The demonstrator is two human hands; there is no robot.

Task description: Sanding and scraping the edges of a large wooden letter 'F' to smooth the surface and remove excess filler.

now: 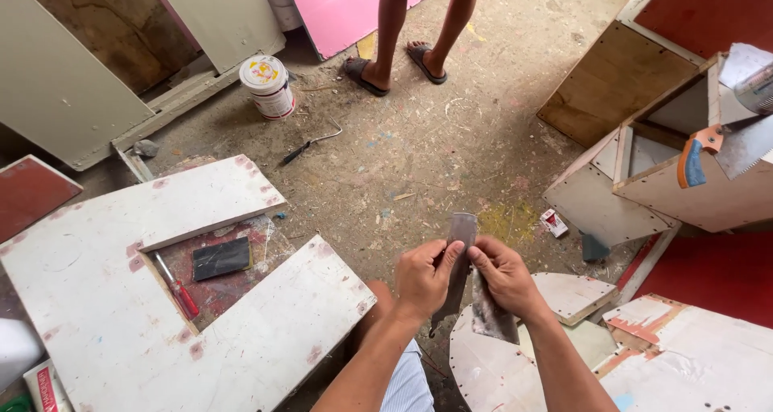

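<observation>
Pinching a grey sheet of sandpaper (460,259) between both hands, left hand (425,275) gripping its left edge with thumb on top, right hand (505,273) clamping the right side, over the dusty concrete floor (419,154) and just above a rounded white panel (491,364). Showing as a worn, dull strip, folding lengthwise, upper end standing pale and stiff above the fingers, lower part hanging darker and creased below the right hand. Lying well apart to the left inside the notch of a white U-shaped board (105,299): a red-handled screwdriver (177,287) beside a dark block (221,257).
</observation>
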